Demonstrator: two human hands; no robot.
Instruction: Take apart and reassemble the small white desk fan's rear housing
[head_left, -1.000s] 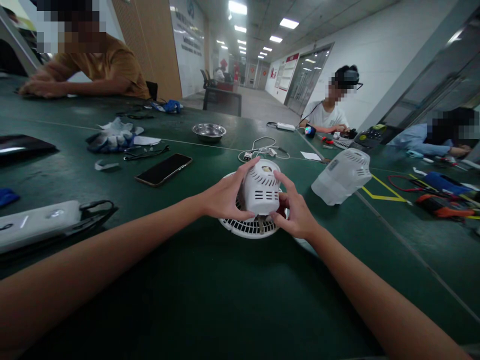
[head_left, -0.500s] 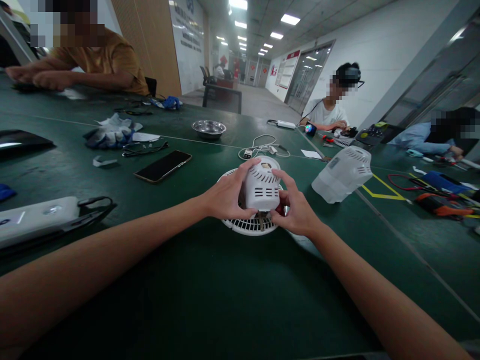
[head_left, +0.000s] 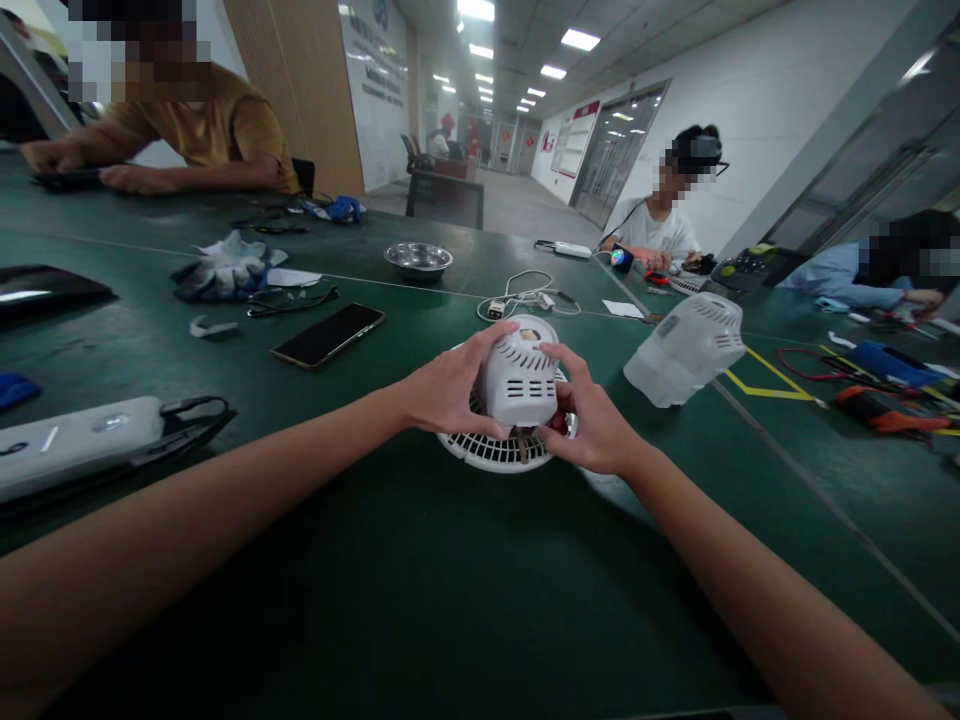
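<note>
Both hands grip a white slotted plastic motor cover (head_left: 523,388), which sits over a round white fan grille (head_left: 495,457) on the green table. My left hand (head_left: 454,392) wraps its left side, thumb low and fingers over the top edge. On the other side, my right hand (head_left: 596,418) has its index finger near the top and its thumb at the lower edge. Under the cover's front edge a bit of the inner parts shows, but most of them are hidden. The cover leans slightly to the left.
Right of my hands stands a translucent white plastic housing (head_left: 682,350). A phone (head_left: 328,335), a steel bowl (head_left: 418,260), gloves (head_left: 225,268) and a white cable (head_left: 525,298) lie around. A white device (head_left: 82,440) rests at left; a multimeter (head_left: 889,408) is at right. Co-workers sit across the table.
The cover has shifted slightly downward and tilted a little to the left, with both hands still on it. A co-worker's hands at the far left have moved.
</note>
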